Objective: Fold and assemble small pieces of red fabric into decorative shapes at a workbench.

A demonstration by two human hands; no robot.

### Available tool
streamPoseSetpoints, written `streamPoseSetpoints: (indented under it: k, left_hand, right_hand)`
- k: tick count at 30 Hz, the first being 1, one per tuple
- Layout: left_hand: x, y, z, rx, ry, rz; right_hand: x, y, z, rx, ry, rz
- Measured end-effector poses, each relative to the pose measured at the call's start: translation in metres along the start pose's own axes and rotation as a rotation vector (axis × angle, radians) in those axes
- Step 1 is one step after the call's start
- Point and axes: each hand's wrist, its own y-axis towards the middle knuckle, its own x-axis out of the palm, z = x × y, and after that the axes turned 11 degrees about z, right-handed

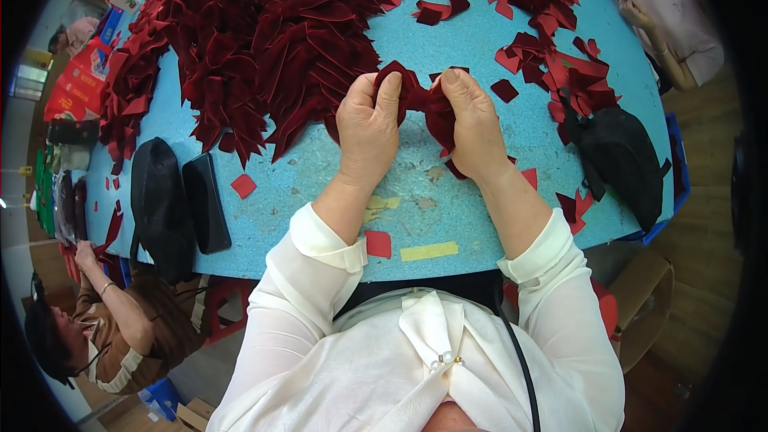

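The dark red velvet bow (418, 99) is up above the blue table (276, 212), spread between your hands: left hand (368, 132) closed, thumb pinching one loop, right hand (475, 128) just as closed on the other; beyond lies a heap of bows (280, 48), and far left a red bag (76, 82) shows pale print, too small to read

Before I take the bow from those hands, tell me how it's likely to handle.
The bow is probably soft and floppy, since its fabric loops curve and fold between the left hand and right hand. It looks light, being only a small piece of cloth. Its velvety surface should make it grippy rather than slippery.
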Motion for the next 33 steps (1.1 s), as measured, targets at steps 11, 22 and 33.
streamPoseSetpoints:
  k: [11, 22, 33]
  left_hand:
    - [0.000, 0.002, -0.004, -0.083, -0.061, -0.017]
    - [0.002, 0.001, 0.014, -0.422, -0.520, -0.088]
    - [-0.007, 0.005, 0.009, -0.415, -0.397, -0.108]
  right_hand:
    - [-0.001, 0.003, 0.008, 0.056, 0.047, 0.208]
    - [-0.004, 0.005, 0.006, -0.223, -0.258, 0.201]
    - [-0.011, 0.008, 0.003, -0.041, -0.046, 0.118]
